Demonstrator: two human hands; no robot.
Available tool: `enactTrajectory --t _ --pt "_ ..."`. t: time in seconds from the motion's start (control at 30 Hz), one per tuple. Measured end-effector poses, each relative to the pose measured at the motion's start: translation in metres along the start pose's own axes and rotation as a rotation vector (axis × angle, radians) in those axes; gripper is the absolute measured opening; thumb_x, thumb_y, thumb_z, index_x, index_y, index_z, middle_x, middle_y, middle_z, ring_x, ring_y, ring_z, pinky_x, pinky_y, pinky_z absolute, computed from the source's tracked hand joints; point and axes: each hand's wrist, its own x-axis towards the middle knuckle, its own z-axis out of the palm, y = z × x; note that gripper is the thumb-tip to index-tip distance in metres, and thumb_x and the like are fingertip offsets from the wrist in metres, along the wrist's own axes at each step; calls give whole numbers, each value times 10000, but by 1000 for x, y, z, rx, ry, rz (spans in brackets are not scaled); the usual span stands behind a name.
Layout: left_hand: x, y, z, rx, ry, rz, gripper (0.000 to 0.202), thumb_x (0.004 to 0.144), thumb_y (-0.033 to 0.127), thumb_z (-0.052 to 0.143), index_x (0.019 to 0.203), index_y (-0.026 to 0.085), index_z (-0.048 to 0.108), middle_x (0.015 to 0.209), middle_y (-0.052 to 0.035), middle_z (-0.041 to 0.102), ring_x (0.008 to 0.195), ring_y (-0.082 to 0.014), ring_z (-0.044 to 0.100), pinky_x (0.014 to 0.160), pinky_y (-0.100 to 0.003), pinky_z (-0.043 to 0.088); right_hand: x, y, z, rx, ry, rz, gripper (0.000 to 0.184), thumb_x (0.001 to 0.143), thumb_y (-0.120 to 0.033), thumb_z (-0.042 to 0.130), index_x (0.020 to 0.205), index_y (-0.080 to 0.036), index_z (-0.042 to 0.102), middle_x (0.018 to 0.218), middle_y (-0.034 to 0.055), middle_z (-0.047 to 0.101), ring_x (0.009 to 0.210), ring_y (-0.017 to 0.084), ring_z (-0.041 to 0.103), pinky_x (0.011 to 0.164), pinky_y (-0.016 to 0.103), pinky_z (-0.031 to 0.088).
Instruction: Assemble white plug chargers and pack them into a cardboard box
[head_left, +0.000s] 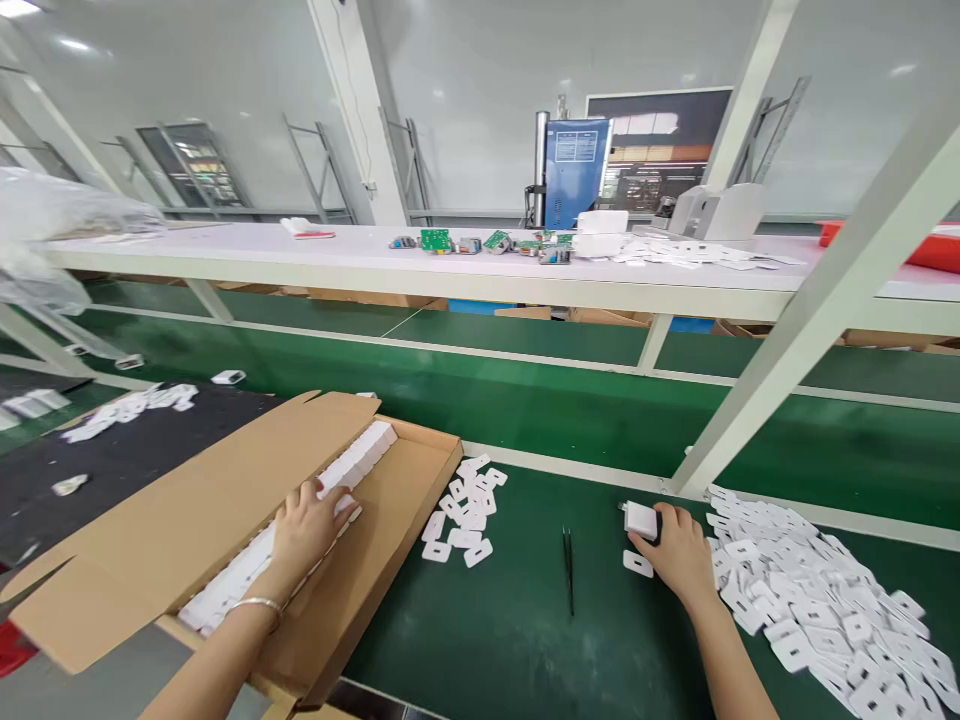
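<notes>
My left hand [309, 530] reaches into a long, open cardboard box [187, 520], with its fingers curled on the row of white charger blocks [352, 462] packed inside. A thin bracelet circles that wrist. My right hand [679, 552] rests on the green mat [525, 620], its fingers closed on a single white charger block [641, 519]. A small white flat piece [637, 564] lies just below that block, touching the thumb side of the hand.
Black tweezers [568, 568] lie between my hands. A small heap of white flat pieces [465, 510] sits beside the box; a large pile [817, 600] spreads at the right. A white frame post [810, 310] slants above. Circuit boards [480, 242] lie on the far bench.
</notes>
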Motion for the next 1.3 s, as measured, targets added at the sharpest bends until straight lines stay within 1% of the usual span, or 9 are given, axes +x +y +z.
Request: enactTrajectory --t 0.17,0.37,0.5,0.57,0.73,0.83,1.0,1.07,1.3 --pt "5 0 -11 -113 -3 -48 376 962 450 583 1206 244 782 1334 -197 552 1237 -416 510 1043 -547 448 2 26 11 111 54 -150 616 886 -568 446 1336 -185 619 1390 176 642 1250 434 594 893 547 527" --pt "-6 17 -50 -306 149 -110 478 1066 373 349 1344 181 687 1285 -213 592 1220 -401 564 1037 -594 479 4 19 8 276 144 -203 590 811 -722 501 1055 -208 660 1122 191 736 1061 450 675 780 553 534" --pt "-66 74 -74 -434 248 70 367 1039 285 421 1335 199 620 1360 -151 584 1315 -291 559 1137 -448 469 -30 -27 -18 467 69 -232 495 824 -672 610 1000 -210 635 944 141 730 874 361 703 717 469 548" --pt "-103 116 -75 -624 236 368 359 990 228 508 1338 218 595 1372 -145 594 1294 -287 591 1099 -432 511 -54 -55 -28 531 47 -271 429 861 -636 632 984 -225 630 903 108 721 827 323 700 701 434 551" --pt "-164 214 -48 -786 -50 805 827 843 298 763 1553 180 354 1526 -216 544 1264 -369 654 1005 -488 596 -116 -110 -32 593 98 -367 323 891 -552 679 959 -244 614 848 65 691 768 282 683 706 406 543" --pt "-177 242 -30 -907 -127 861 587 914 214 662 1459 173 447 1437 -199 637 1179 -359 705 950 -502 607 -138 -121 -35 578 68 -380 252 890 -464 696 962 -244 595 843 44 666 766 263 676 713 395 548" --pt "-176 240 -38 -1339 -337 691 348 954 131 607 1284 241 591 1265 -77 732 1127 -250 716 995 -376 566 -122 -80 -54 612 -207 -515 371 941 -468 682 1242 -266 602 1246 104 652 1149 281 676 970 403 574" --pt "-171 232 -53 -1469 -412 626 306 985 141 599 1268 257 610 1283 -71 713 1188 -228 685 1037 -338 535 -100 -49 -50 532 -101 -402 296 1003 -463 588 1239 -287 624 1276 106 631 1218 294 654 1024 440 554" --pt "-159 216 -85 -1670 -337 722 316 1053 160 530 1329 308 566 1329 -87 650 1271 -224 613 1056 -344 501 -57 7 -8 334 -135 -326 334 1032 -512 469 1216 -272 611 1177 97 615 733 208 710 647 357 595"
